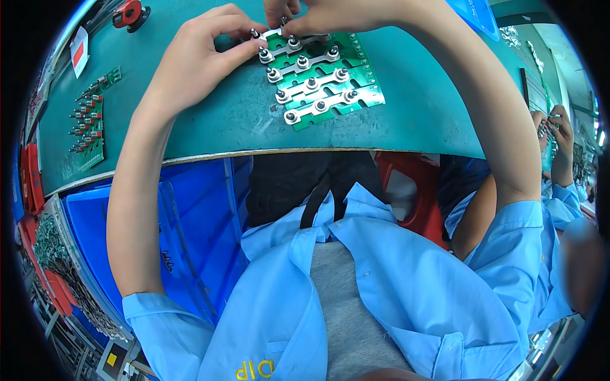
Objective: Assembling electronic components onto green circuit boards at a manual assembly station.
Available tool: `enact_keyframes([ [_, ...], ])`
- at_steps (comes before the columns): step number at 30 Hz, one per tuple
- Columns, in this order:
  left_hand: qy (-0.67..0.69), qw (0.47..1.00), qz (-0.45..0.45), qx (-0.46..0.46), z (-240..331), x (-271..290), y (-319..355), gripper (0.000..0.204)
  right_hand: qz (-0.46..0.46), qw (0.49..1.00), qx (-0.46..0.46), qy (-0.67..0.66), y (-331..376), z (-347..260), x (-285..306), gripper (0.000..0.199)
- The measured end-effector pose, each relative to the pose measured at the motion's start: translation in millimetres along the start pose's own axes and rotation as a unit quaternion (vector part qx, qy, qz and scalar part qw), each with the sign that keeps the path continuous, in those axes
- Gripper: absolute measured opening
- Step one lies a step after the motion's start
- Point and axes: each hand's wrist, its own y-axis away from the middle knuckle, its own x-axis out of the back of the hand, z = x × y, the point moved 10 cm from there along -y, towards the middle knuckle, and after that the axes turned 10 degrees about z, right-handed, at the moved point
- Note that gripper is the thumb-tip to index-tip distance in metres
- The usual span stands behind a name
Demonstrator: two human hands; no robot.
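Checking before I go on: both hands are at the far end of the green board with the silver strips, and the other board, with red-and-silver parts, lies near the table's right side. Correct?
Not quite: the head view shows the other board near the table's left side, not its right. The rest stands.

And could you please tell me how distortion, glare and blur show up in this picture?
Head view throughout: the table edge bows and the corners go black; metal strips catch bright highlights; the left hand looks fairly sharp; a smeared patch hides part of a co-worker at right.
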Motion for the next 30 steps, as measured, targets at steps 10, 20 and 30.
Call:
enact_keyframes([
  [10, 0.055, 0.993, 0.030, -0.096, -5.7, -8.7, -4.7, 0.015, 0.062, 0.979, 0.188, -0.051, 1.4, -16.3, 2.3, 0.016],
  [20, 0.125, 0.988, 0.052, -0.077, -6.6, -7.0, 2.6, 0.016, 0.085, 0.956, 0.276, -0.054, 11.8, -31.4, 5.6, 0.010],
  [30, 0.167, 0.984, 0.064, -0.008, 8.0, -14.8, -17.2, 0.018, 0.102, 0.916, 0.370, 0.117, 46.6, -34.7, 29.6, 0.012],
])
